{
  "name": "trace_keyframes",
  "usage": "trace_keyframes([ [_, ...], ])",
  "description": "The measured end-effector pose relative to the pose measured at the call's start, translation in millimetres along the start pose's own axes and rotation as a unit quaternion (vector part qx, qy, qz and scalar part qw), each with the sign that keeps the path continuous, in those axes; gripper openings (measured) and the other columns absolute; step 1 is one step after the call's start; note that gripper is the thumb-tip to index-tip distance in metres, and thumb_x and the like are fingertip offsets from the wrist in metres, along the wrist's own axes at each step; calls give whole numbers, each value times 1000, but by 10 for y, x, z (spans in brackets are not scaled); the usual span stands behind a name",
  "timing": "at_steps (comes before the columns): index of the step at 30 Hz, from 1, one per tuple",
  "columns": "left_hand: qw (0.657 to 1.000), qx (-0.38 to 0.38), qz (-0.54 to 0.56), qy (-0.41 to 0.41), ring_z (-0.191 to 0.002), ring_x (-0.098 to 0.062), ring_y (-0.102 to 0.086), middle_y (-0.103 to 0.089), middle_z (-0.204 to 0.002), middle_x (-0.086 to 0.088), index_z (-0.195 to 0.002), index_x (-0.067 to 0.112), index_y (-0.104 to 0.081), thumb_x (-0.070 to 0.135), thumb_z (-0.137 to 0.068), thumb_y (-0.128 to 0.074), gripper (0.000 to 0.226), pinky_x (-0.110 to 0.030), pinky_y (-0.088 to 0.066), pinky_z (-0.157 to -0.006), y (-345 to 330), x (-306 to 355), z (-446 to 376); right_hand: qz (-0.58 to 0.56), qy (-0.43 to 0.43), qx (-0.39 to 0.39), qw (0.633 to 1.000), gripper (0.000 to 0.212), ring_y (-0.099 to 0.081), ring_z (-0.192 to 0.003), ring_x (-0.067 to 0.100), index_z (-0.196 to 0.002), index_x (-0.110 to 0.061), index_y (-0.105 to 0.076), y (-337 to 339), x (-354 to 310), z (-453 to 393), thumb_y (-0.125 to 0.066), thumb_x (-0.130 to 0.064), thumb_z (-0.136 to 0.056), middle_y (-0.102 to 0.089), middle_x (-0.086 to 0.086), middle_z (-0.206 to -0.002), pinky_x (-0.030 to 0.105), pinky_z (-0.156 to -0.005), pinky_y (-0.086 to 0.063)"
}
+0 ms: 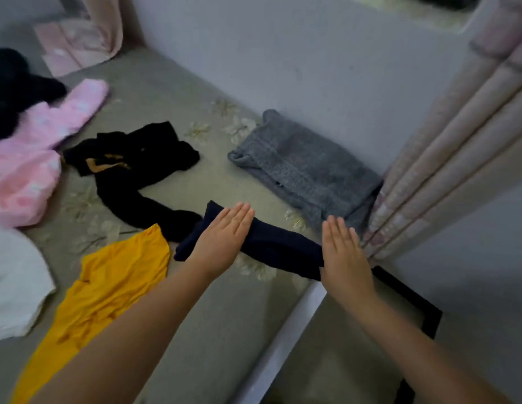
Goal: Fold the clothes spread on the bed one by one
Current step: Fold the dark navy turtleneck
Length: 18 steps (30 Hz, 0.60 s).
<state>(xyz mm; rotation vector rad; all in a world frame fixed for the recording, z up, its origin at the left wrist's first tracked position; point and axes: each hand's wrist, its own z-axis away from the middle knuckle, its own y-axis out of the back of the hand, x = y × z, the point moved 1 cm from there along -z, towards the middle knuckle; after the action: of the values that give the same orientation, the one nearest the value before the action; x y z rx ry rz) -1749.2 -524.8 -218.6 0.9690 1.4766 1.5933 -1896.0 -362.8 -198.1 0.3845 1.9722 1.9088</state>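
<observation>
Fingers (239,212) of both hands lie straight and together, gripping nothing; the left hand (221,237) rests flat on the folded navy garment (278,246), which spans between left and right hand (345,258) on the bed (178,330). Fabric looks soft, light and limp: take hold at both ends.

A plain pale wall (326,59) runs along the far side of the bed (166,83), whose greyish cover bears a faint flower print. At the right, a pink curtain (446,158) hangs in long folds beside the bed's corner. Another pink curtain (105,27) hangs at the far left. Below the bed edge lies the floor (341,360) with a black mat (423,313). The light is dim and soft.
</observation>
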Motion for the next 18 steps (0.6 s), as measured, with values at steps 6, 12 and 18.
trace_keyframes([
  [6, 999, 3, -29, -22, -142, -20, 10, 10, -154, -10, -143, 6, 12, 8, -98, -25, 58, -27, 15, -109, 286, 50, -1376, 12, -66, -50, 997, 66, 7, -143, 24, -144, 0, 8, 223, 756, -955, -34, -18, -97, 10, 15, -154, 31, -114, 9],
  [12, 998, 47, -25, -24, -142, -25, 3, 3, -154, -15, -143, 2, 4, -1, -94, -23, 56, -27, 14, -111, 665, -126, -2643, 23, -90, -5, 996, 63, 3, -143, 25, -144, 2, 4, 512, 1300, -1987, -34, -14, -97, 3, 17, -154, 31, -114, 8],
  [18, 995, 86, -12, -40, -140, -32, -12, -16, -151, -17, -142, 1, -15, 3, -90, -12, 53, -33, 3, -113, 328, -312, -3270, -28, -33, 46, 998, 60, -2, -142, 34, -143, 4, -4, 27, 1482, -2391, -35, -2, -92, -5, 21, -153, 32, -108, 14],
])
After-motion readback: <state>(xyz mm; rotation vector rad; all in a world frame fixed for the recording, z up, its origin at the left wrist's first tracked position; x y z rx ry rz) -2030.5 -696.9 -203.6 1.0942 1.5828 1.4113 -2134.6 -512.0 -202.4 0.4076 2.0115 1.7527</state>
